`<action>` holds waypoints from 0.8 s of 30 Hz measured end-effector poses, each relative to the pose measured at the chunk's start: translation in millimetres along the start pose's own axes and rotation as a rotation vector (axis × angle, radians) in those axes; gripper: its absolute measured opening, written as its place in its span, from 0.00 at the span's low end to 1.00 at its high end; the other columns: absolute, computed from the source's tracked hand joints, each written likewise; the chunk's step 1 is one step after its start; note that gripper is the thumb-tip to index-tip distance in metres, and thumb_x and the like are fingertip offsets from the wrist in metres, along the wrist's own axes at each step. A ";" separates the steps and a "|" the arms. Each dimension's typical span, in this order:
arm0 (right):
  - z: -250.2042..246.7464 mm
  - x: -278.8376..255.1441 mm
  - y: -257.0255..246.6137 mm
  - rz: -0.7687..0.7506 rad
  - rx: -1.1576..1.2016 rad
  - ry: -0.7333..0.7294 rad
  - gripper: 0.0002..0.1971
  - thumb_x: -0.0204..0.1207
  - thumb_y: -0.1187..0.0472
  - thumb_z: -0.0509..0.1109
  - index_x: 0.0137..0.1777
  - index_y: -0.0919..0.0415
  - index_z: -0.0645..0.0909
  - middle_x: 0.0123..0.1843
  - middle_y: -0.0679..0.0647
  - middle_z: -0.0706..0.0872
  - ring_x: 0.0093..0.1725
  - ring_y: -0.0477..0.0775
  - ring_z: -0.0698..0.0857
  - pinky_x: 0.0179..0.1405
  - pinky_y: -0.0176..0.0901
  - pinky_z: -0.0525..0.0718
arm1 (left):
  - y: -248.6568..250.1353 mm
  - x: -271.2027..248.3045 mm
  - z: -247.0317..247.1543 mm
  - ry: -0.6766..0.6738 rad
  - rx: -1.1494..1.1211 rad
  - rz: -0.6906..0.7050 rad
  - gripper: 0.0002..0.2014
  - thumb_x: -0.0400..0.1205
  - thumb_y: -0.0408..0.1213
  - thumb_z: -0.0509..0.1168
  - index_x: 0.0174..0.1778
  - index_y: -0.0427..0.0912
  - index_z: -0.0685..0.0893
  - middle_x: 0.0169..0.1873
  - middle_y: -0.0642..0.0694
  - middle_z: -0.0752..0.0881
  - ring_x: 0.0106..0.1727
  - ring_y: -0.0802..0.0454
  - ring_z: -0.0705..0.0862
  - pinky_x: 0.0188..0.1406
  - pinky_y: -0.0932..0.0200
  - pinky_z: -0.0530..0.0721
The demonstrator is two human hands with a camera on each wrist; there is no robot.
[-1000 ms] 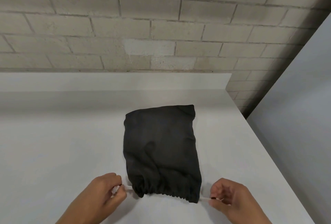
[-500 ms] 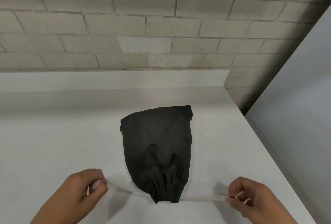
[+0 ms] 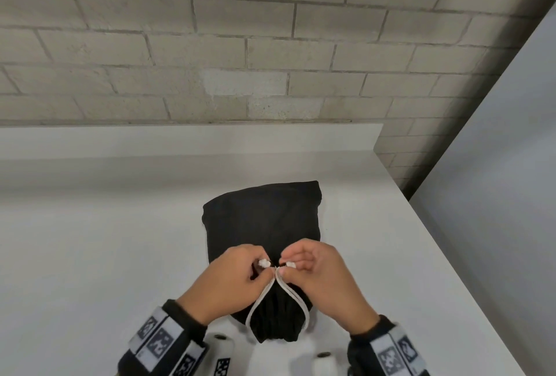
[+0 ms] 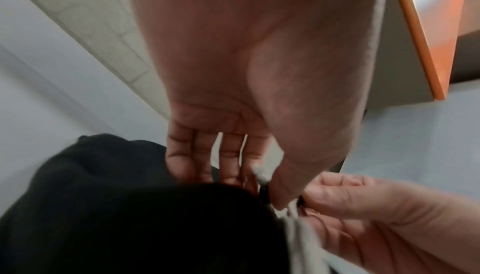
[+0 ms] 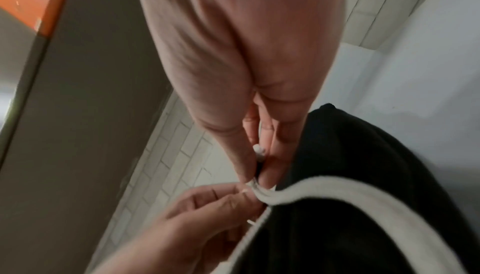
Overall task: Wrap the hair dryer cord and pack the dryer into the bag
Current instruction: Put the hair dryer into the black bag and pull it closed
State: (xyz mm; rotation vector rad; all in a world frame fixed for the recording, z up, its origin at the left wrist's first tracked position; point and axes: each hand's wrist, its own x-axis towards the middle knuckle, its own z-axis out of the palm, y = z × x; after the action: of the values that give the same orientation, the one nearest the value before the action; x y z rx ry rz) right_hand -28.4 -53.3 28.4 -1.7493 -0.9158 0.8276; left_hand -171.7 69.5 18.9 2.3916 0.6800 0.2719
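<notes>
Pale painted block wall at the back, and in front of it a smooth matte white countertop with a low backsplash, so a pretty plain setup. Starting on the left: the left hand is curled in, thumb and fingertips pinching one end of the flat off-white woven drawstring, knotted tip poking out by the knuckles. In the middle sits the soft black fabric drawstring bag, lying on the counter with its mouth toward the person, gathered into tight puckers, body lumpy and rounded (I'd guess the dryer is inside, but you can't see it or its cord at all). On the right, the right hand is curled the same way, nipping the other cord end, both hands nearly touching above the bag's neck. Looks like packing is done and cinching too; what's left, I reckon, is just tying the two ends off.
</notes>
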 end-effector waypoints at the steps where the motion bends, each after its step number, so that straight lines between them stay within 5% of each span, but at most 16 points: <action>1: 5.0 2.5 5.3 0.014 -0.021 -0.003 0.14 0.69 0.67 0.80 0.52 0.53 0.85 0.48 0.49 0.91 0.47 0.43 0.90 0.49 0.32 0.86 | -2.7 0.5 4.1 0.020 0.024 -0.036 0.08 0.80 0.52 0.66 0.50 0.55 0.84 0.44 0.60 0.83 0.43 0.61 0.81 0.49 0.58 0.85; 4: 8.6 0.4 19.2 0.022 -0.015 -0.003 0.27 0.72 0.65 0.79 0.69 0.48 0.78 0.61 0.43 0.85 0.58 0.40 0.86 0.56 0.29 0.84 | -14.6 -3.2 9.1 0.114 0.006 -0.147 0.24 0.78 0.55 0.70 0.69 0.52 0.78 0.61 0.56 0.78 0.60 0.59 0.80 0.64 0.60 0.81; 8: -7.3 -8.0 32.7 0.045 -0.061 0.171 0.29 0.72 0.58 0.80 0.70 0.42 0.75 0.64 0.35 0.80 0.64 0.37 0.81 0.55 0.23 0.79 | -25.3 -16.3 -1.4 0.223 -0.174 -0.424 0.32 0.74 0.58 0.73 0.71 0.50 0.74 0.67 0.49 0.74 0.64 0.52 0.77 0.68 0.54 0.79; 11: -17.8 -8.1 35.6 0.202 -0.087 0.306 0.31 0.69 0.48 0.80 0.69 0.41 0.69 0.65 0.38 0.75 0.64 0.44 0.77 0.56 0.35 0.75 | -30.9 -24.2 -5.5 0.191 -0.420 -0.687 0.46 0.69 0.57 0.79 0.79 0.46 0.65 0.75 0.43 0.70 0.71 0.44 0.76 0.68 0.48 0.78; 14: -18.7 0.5 36.9 0.414 0.152 0.164 0.42 0.65 0.47 0.83 0.75 0.50 0.64 0.66 0.46 0.76 0.63 0.49 0.80 0.58 0.44 0.81 | -32.2 -23.9 -6.7 0.107 -0.838 -0.807 0.56 0.61 0.48 0.86 0.80 0.39 0.62 0.70 0.42 0.80 0.66 0.44 0.83 0.60 0.50 0.83; 16: -15.3 8.0 37.5 0.448 0.315 0.070 0.41 0.62 0.50 0.85 0.73 0.58 0.70 0.64 0.51 0.85 0.60 0.52 0.87 0.60 0.50 0.87 | -28.3 -20.7 -6.6 -0.018 -0.969 -0.788 0.47 0.58 0.43 0.87 0.72 0.33 0.76 0.58 0.44 0.90 0.57 0.46 0.90 0.52 0.52 0.87; 18: -9.2 13.9 32.8 0.423 0.375 -0.006 0.29 0.66 0.55 0.84 0.66 0.60 0.80 0.57 0.53 0.92 0.56 0.53 0.91 0.60 0.53 0.88 | -21.9 -18.1 -3.4 -0.103 -0.983 -0.761 0.37 0.57 0.39 0.88 0.63 0.37 0.85 0.51 0.46 0.93 0.56 0.46 0.91 0.52 0.50 0.88; 20: -0.2 17.8 26.6 0.388 0.404 -0.063 0.18 0.71 0.61 0.81 0.61 0.60 0.86 0.54 0.55 0.93 0.55 0.55 0.92 0.62 0.55 0.87 | -18.2 -16.5 1.6 -0.128 -0.995 -0.752 0.34 0.58 0.34 0.88 0.61 0.39 0.87 0.52 0.46 0.93 0.57 0.45 0.90 0.58 0.46 0.88; 24: 16.4 23.1 22.3 0.384 0.386 -0.104 0.19 0.68 0.66 0.82 0.60 0.61 0.86 0.53 0.57 0.93 0.54 0.57 0.92 0.59 0.56 0.88 | -15.5 -12.3 11.8 -0.075 -1.008 -0.715 0.26 0.61 0.26 0.85 0.56 0.36 0.90 0.49 0.41 0.93 0.54 0.43 0.91 0.63 0.44 0.86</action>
State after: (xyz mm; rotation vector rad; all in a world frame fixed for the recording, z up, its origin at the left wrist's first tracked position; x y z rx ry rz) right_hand -26.2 -32.0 -0.7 -1.5663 -0.4451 1.2627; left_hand -184.3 67.1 -0.3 1.1182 1.0014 0.1505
